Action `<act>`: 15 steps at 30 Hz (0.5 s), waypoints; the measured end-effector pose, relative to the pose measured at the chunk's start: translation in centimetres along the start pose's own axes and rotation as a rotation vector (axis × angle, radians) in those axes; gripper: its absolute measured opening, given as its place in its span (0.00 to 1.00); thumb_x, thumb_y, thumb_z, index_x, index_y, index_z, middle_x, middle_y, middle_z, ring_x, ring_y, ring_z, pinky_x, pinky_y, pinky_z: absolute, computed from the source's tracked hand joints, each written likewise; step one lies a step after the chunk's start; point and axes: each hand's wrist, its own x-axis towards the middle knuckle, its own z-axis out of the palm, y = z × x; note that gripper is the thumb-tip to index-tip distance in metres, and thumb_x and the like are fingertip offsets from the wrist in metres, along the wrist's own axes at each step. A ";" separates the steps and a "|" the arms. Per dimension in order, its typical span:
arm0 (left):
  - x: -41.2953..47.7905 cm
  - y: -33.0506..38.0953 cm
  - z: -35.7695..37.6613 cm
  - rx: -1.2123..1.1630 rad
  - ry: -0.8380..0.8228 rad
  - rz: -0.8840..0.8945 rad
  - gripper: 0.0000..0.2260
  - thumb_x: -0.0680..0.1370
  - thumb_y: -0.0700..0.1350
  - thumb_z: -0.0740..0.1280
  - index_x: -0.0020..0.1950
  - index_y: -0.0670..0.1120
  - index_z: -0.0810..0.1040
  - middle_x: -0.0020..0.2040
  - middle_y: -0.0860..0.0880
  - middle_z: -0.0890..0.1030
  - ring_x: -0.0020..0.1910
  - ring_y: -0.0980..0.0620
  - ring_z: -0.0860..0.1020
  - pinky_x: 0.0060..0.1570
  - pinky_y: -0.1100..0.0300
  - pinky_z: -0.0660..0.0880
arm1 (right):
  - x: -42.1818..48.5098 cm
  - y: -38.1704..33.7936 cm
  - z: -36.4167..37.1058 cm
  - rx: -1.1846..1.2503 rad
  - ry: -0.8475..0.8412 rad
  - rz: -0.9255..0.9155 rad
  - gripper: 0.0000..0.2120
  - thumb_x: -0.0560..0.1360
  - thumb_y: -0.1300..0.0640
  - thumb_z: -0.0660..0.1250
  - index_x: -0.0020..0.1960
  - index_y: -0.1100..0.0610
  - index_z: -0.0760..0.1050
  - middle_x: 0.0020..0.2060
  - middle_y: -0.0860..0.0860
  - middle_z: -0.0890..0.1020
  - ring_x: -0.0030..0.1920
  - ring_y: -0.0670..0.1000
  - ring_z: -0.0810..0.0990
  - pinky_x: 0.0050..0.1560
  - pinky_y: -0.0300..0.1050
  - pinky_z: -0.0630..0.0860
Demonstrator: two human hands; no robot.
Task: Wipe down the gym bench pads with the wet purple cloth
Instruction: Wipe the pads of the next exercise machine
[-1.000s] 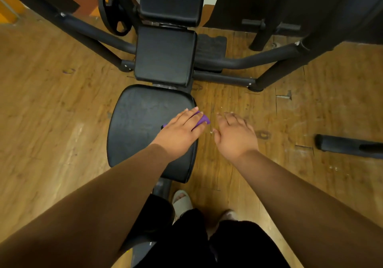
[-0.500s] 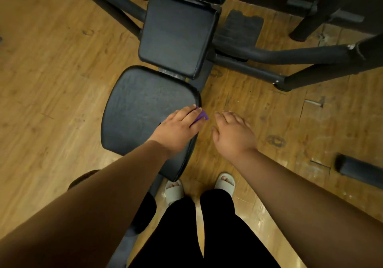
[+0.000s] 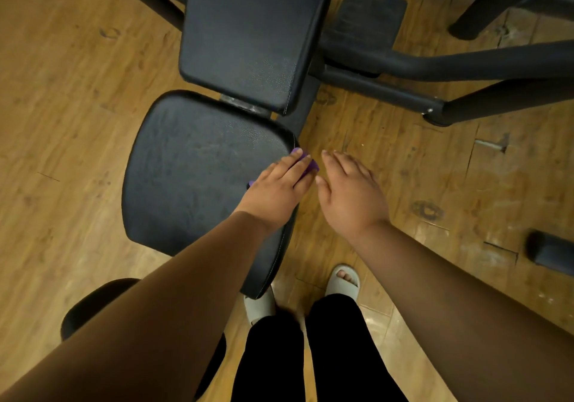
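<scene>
A black rounded seat pad (image 3: pixel 192 178) fills the middle of the head view, with a black rectangular back pad (image 3: pixel 248 35) just beyond it. My left hand (image 3: pixel 276 187) lies flat with straight fingers on the seat pad's right edge, pressing the purple cloth (image 3: pixel 310 165) onto it. Only small purple corners of the cloth show past the fingers. My right hand (image 3: pixel 351 193) hovers over the wooden floor just right of the pad, fingers relaxed, holding nothing.
Black frame tubes (image 3: pixel 466 63) run along the floor at the upper right, next to a black foot plate (image 3: pixel 369 13). A black round pad (image 3: pixel 93 305) sits at the lower left. A dark bar end (image 3: pixel 549 252) lies at right. My sandalled feet (image 3: pixel 341 283) stand beside the seat.
The view has tilted down, so the bench sits higher in the frame and my feet show. My left hand with the cloth has slid slightly toward the seat pad's right edge.
</scene>
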 end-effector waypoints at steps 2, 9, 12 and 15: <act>-0.3 -0.6 1.3 -0.081 0.020 0.002 0.22 0.76 0.44 0.55 0.67 0.41 0.76 0.69 0.42 0.74 0.69 0.40 0.71 0.61 0.44 0.72 | -0.1 0.0 1.2 0.059 0.068 0.011 0.22 0.82 0.51 0.56 0.74 0.57 0.65 0.70 0.57 0.71 0.71 0.57 0.68 0.68 0.54 0.66; -1.4 -4.5 1.7 -0.216 0.049 0.092 0.24 0.81 0.48 0.51 0.76 0.38 0.62 0.76 0.40 0.62 0.76 0.44 0.59 0.73 0.53 0.57 | -1.3 -2.6 5.0 0.328 0.218 0.035 0.23 0.80 0.50 0.51 0.72 0.56 0.69 0.69 0.55 0.73 0.67 0.55 0.73 0.64 0.51 0.73; -1.3 -6.3 1.7 -0.140 0.103 0.088 0.23 0.81 0.47 0.53 0.73 0.38 0.68 0.74 0.39 0.67 0.73 0.40 0.66 0.69 0.49 0.63 | -0.9 -4.3 6.2 0.412 0.164 0.139 0.23 0.83 0.49 0.51 0.76 0.52 0.62 0.74 0.52 0.65 0.72 0.52 0.66 0.67 0.45 0.66; -0.6 -7.8 1.9 -0.088 0.142 0.100 0.23 0.80 0.49 0.55 0.71 0.39 0.70 0.73 0.41 0.69 0.72 0.42 0.66 0.68 0.47 0.65 | 0.2 -5.5 6.5 0.548 0.174 0.309 0.24 0.82 0.46 0.54 0.76 0.53 0.62 0.74 0.50 0.66 0.71 0.50 0.66 0.68 0.42 0.65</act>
